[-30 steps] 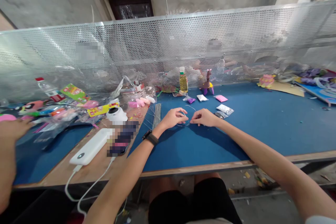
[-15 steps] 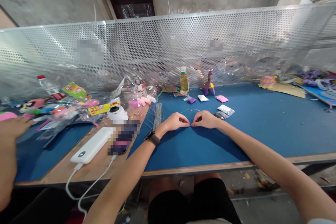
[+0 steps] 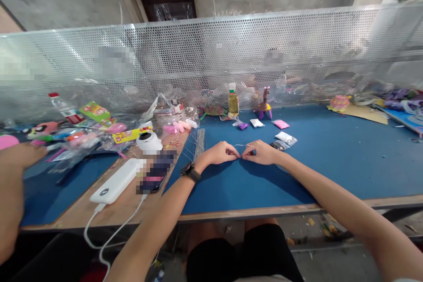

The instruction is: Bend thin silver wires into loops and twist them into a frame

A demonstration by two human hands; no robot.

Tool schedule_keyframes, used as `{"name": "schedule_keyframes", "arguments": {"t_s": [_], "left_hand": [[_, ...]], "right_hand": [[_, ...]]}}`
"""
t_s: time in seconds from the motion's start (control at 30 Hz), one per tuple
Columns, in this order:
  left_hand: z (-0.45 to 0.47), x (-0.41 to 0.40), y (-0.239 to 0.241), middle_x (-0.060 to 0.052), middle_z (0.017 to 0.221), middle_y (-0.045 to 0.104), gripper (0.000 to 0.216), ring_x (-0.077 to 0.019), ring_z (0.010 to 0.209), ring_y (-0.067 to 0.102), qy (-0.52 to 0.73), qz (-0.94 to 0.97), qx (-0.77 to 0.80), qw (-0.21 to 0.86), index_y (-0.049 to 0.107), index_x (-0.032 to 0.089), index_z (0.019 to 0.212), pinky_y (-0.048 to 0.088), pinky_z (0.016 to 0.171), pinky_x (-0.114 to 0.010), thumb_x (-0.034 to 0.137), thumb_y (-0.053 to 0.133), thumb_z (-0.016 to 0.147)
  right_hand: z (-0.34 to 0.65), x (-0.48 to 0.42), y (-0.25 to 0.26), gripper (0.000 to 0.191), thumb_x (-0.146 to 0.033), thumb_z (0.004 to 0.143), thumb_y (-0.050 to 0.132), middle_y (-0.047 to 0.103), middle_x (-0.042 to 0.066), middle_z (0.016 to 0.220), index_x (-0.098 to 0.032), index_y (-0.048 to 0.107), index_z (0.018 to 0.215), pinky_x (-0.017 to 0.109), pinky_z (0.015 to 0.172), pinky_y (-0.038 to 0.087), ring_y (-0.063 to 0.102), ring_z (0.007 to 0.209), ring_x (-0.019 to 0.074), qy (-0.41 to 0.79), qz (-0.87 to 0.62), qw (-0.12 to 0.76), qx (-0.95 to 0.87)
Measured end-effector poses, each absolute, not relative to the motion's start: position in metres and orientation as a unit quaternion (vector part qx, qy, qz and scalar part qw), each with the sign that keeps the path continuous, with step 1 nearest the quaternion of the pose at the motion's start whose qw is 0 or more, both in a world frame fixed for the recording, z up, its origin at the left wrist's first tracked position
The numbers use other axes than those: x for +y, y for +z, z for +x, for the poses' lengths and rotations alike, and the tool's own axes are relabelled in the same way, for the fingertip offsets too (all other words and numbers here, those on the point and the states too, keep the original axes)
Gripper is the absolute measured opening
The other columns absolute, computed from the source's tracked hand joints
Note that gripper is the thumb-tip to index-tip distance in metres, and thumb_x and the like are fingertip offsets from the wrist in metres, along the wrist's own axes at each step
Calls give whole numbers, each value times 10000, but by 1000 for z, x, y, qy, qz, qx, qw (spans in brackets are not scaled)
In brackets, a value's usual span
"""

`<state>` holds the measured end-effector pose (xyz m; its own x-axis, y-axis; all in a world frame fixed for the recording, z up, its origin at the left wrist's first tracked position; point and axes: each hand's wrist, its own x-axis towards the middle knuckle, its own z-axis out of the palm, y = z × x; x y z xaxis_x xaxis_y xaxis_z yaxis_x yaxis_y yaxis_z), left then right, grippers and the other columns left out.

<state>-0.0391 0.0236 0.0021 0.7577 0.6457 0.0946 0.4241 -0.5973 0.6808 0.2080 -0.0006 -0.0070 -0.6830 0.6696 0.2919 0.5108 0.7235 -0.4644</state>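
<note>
A thin silvery wire arcs between my two hands just above the blue mat. My left hand, with a dark watch on its wrist, pinches one end. Opposite it, my right hand pinches the other end, the fingertips of both hands nearly meeting. Their grip on the wire is partly hidden by the fingers. Beside my left hand lies a bundle of straight thin wires. Just beyond my right hand are a white clay packet and a dark packet.
Behind the hands stand a bottle of yellow liquid and a brown clay animal figure. A power bank and a phone lie at left. A co-worker's hand is at far left. A perforated metal screen borders the table.
The wire arc between my hands sits lower and flatter. Both hands stay pinched close together, with only slight movement. The camera view has shifted a little.
</note>
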Motion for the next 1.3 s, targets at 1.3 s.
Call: {"name": "schedule_keyframes", "arguments": {"t_s": [1.3], "left_hand": [[-44, 22, 10, 56, 478, 342, 337, -90, 489, 275, 140, 902, 339, 228, 861, 197, 949, 229, 530, -255, 118, 607, 742]], "right_hand": [[203, -5, -5, 176, -259, 939, 636, 749, 50, 929, -226, 807, 960, 248, 721, 450, 657, 774, 154, 168, -345, 220, -897]]}}
